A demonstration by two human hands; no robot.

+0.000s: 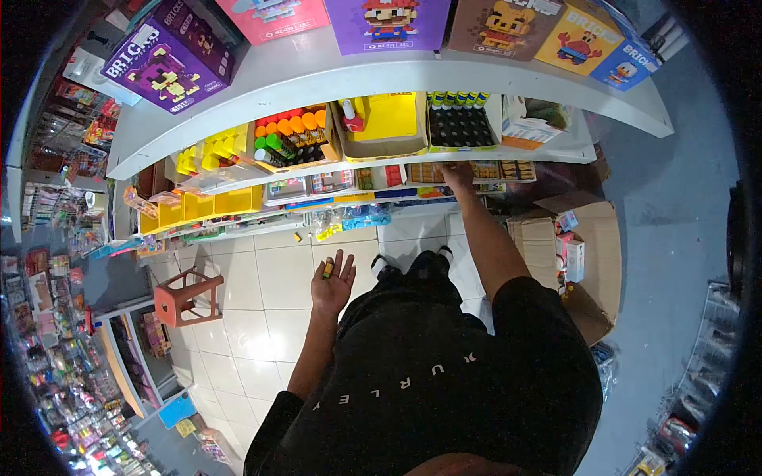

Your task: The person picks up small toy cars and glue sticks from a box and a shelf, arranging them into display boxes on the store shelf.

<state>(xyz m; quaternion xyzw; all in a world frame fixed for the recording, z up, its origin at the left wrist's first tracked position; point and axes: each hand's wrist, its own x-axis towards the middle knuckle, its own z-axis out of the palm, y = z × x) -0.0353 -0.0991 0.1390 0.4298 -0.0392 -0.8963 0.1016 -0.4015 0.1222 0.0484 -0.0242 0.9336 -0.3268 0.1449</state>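
My left hand (334, 287) is palm up above the tiled floor, its fingers stretched out. A small yellow-and-dark cylindrical piece (328, 268) rests on it by the fingers; its exact kind is too small to make out. Toward the lower shelf reaches my right hand (458, 178), at a shallow tray (432, 173) of small yellow-brown items. Its fingertips are partly hidden under the shelf above, so I cannot see whether they grip anything. More yellow-and-dark pieces (516, 170) stand in rows just right of that hand.
Above are a box of black-capped tubes (460, 128), a yellow-lined box (383, 119) and a box of orange-capped bottles (294, 131). Brick-toy boxes (389, 24) line the top shelf. An open carton (595, 270) stands right, a red stool (187, 297) left. A small yellow object (298, 236) lies on the floor.
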